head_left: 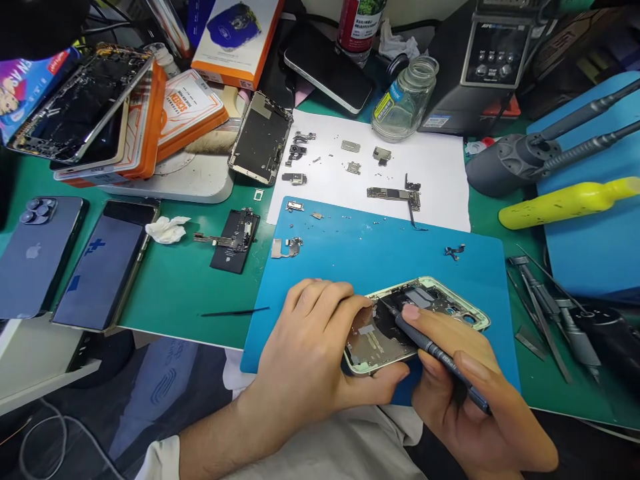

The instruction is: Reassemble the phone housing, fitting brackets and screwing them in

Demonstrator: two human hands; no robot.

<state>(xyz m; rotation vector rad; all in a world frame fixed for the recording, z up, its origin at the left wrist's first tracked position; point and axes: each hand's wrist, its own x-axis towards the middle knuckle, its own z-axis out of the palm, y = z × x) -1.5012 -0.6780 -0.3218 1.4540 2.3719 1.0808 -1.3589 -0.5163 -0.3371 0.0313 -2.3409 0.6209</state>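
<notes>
An opened phone housing [440,303] with a pale green rim lies on the blue mat [380,250] near the front edge. My left hand [310,353] grips its near end, fingers curled over the top and thumb under the lower edge. My right hand [475,393] is closed round a dark screwdriver [435,350], held like a pen. Its tip rests inside the housing near the middle. Small loose parts lie on the mat beyond the housing, among them a flex piece [286,248].
White paper [430,167] behind the mat carries a logic board [395,195] and several small brackets. Two phones [105,267] lie at left, stacked screens and boxes [125,100] behind. A glass jar [407,100], yellow bottle [565,202], tweezers [545,313] and soldering station [490,60] stand right.
</notes>
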